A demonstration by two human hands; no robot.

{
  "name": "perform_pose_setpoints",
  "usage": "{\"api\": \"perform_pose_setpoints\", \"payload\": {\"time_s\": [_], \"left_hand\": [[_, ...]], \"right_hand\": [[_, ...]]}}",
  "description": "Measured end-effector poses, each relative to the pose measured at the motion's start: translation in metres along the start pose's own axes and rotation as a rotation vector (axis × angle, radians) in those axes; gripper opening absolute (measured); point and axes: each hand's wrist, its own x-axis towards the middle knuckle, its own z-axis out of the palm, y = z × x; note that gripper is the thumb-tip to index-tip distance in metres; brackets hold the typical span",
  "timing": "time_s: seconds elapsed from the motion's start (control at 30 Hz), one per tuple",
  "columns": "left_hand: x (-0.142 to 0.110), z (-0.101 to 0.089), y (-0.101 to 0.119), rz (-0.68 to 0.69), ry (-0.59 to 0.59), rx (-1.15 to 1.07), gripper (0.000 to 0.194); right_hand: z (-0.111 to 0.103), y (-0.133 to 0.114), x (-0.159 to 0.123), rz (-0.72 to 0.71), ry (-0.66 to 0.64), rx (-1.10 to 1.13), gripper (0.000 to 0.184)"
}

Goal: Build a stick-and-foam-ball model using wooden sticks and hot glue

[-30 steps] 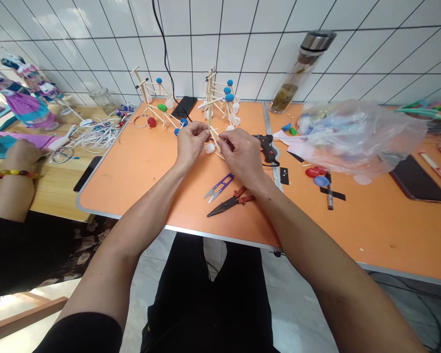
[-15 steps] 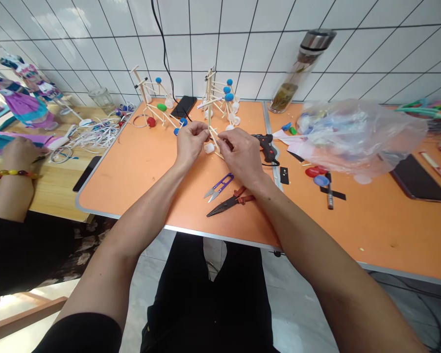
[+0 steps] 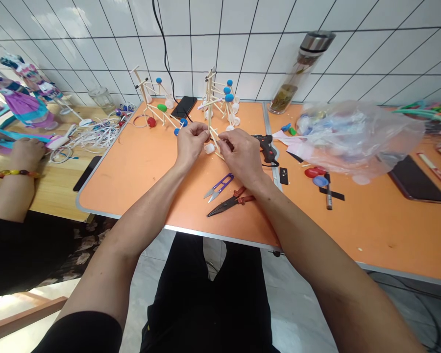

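Note:
Both my hands meet at a frame of thin wooden sticks [image 3: 210, 93] with blue caps on its far side. My left hand [image 3: 191, 142] pinches at the frame's near left, fingertips against the sticks. From the right, my right hand [image 3: 242, 152] has thumb and fingers closed on the lower sticks. A whitish translucent cap [image 3: 209, 148] shows between the hands. Exactly what each fingertip grips is partly hidden. Purple thread snips [image 3: 220, 187] and red-handled pliers [image 3: 230, 202] lie just in front of my hands.
A second stick frame [image 3: 158, 109] with coloured caps stands at left, near a black phone [image 3: 184, 107]. A glue gun [image 3: 266, 148] lies right of my hand. Farther right are a tea bottle [image 3: 294, 76] and a plastic bag [image 3: 356, 135]. Another person's hand [image 3: 26, 154] works at far left.
My hands and the stick frame stay almost still. At far left, the other person's hand has shifted slightly to the right along the fabric.

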Motion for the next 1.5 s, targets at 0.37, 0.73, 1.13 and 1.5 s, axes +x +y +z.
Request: {"api": "perform_pose_setpoints", "payload": {"time_s": [0.37,0.73,1.13,1.5], "left_hand": [[0.0007,-0.0013,-0.0043,0.025,-0.003,0.014,0.021],[0.0005,-0.0007,-0.0055,0.058,-0.005,-0.025,0.021],[0.0024,-0.001,-0.0083,0.068,-0.005,-0.013,0.02],[0.0007,-0.0005,-0.0064,0.071,-0.005,-0.021,0.023]], "right_hand": [[-0.0011,-0.0001,0.0003,-0.008,-0.005,-0.003,0.017],[0.0002,0.001,-0.0002,-0.01,0.002,0.006,0.019],[0.0009,0.0015,-0.0002,-0.012,0.008,0.01,0.018],[0.0017,0.0033,-0.0007,-0.024,0.001,0.006,0.018]]}}
